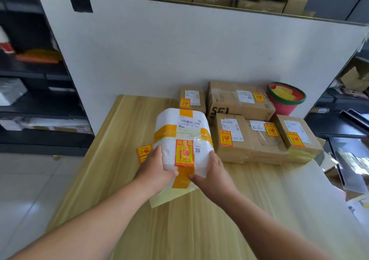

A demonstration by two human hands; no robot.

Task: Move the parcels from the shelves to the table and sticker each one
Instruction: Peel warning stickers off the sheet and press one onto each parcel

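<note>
A white foam parcel (169, 123) bound with yellow tape sits over the middle of the wooden table (119, 179). It carries a shipping label and a yellow-red fragile sticker (184, 152) on its near face. My left hand (154, 167) grips its near left corner and my right hand (212, 171) grips its near right corner. Loose fragile stickers (144, 153) lie on the table just left of the parcel. Several cardboard parcels (231, 137), each with a fragile sticker, stand in a group to the right.
A red bucket with a green rim (285, 98) stands at the back right of the table. A white board (179, 50) leans behind the table. Dark shelves (30, 100) with packages line the left side. A pale yellow backing sheet (169, 196) lies under the foam parcel.
</note>
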